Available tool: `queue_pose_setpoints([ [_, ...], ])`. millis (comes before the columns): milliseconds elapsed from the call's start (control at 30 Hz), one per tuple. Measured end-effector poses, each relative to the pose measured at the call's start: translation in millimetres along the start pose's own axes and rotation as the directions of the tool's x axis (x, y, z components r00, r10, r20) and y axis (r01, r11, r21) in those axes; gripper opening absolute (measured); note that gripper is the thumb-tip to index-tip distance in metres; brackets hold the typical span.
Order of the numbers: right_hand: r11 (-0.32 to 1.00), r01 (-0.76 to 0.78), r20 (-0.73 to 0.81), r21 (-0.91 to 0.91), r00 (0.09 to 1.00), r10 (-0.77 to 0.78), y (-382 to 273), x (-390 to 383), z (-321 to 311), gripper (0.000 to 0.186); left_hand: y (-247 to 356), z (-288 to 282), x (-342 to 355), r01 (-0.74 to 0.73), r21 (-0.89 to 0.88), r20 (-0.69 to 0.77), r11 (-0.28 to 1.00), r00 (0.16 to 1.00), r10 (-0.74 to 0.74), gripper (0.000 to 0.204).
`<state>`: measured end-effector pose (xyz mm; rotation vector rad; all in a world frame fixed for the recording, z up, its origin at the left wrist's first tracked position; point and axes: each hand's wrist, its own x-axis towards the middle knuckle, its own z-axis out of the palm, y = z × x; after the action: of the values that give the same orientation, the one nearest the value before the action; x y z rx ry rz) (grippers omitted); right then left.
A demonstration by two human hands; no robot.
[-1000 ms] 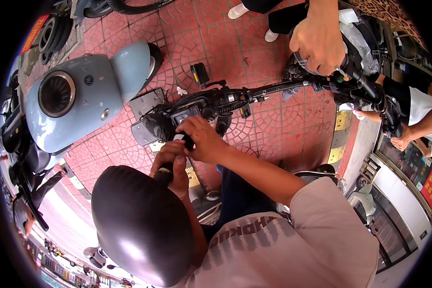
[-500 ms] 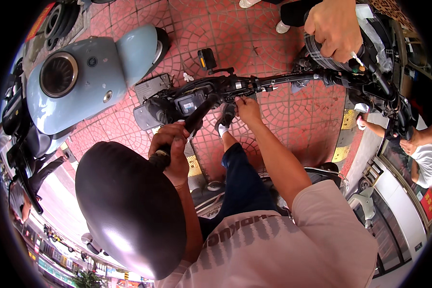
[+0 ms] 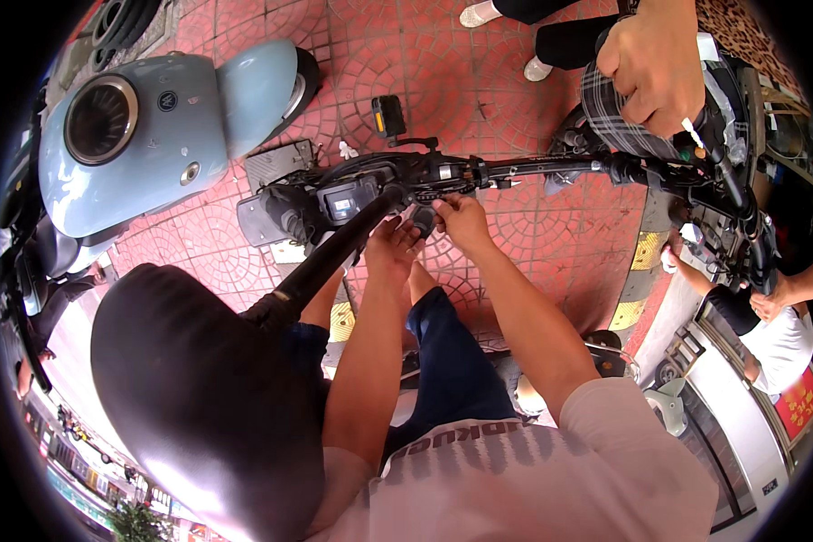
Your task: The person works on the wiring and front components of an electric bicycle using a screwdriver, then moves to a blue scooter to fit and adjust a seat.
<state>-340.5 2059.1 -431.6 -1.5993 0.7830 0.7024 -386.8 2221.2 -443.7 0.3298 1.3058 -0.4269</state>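
A small black bike (image 3: 524, 169) stands across the middle, its black saddle (image 3: 208, 397) large at the lower left on a long black seat post (image 3: 325, 253). My left hand (image 3: 391, 248) is beside the lower end of the post, palm turned up, fingers loosely curled and apart, with nothing visible in them. Just right of it, my right hand (image 3: 463, 223) pinches thumb and fingertips together below the frame. Whatever lies between those fingertips is too small to make out. A dark rounded part (image 3: 424, 219) shows between my two hands.
A pedal (image 3: 388, 116) juts out beyond the frame. At left stands a pale blue scooter (image 3: 144, 144). Another person's hand (image 3: 655, 68) is by the handlebar end, upper right; a further person's hand (image 3: 772, 298) grips the bar at right. Red patterned paving (image 3: 506, 244) lies beneath.
My left hand has let go of the seat post near the saddle and moved forward, beside my right hand. The right hand has dropped slightly. The view has shifted a little.
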Motion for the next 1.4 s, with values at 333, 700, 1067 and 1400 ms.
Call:
queue_pose_setpoints([
  [333,0.991,-0.045,0.217,-0.124,0.974,0.071,-18.6,11.2,-22.3,0.024,-14.7,8.4,26.1,-0.150,0.137,0.146,0.979,0.981,0.130,0.033],
  [700,0.979,-0.033,0.093,-0.203,0.994,0.052,-19.0,9.7,-11.8,0.021,-27.8,-2.9,43.0,-0.122,-0.033,0.256,0.992,0.958,0.127,0.034],
  [1067,0.999,-0.053,0.092,-0.012,0.994,0.053,-25.3,7.8,-9.2,0.021,-16.4,-4.3,49.0,0.037,-0.069,0.344,0.997,0.939,-0.012,0.039],
  [1400,0.995,-0.063,0.144,-0.078,0.987,0.074,-35.0,7.6,-13.7,0.020,-8.2,28.2,17.9,-0.006,-0.078,0.150,0.997,0.989,0.018,0.040],
])
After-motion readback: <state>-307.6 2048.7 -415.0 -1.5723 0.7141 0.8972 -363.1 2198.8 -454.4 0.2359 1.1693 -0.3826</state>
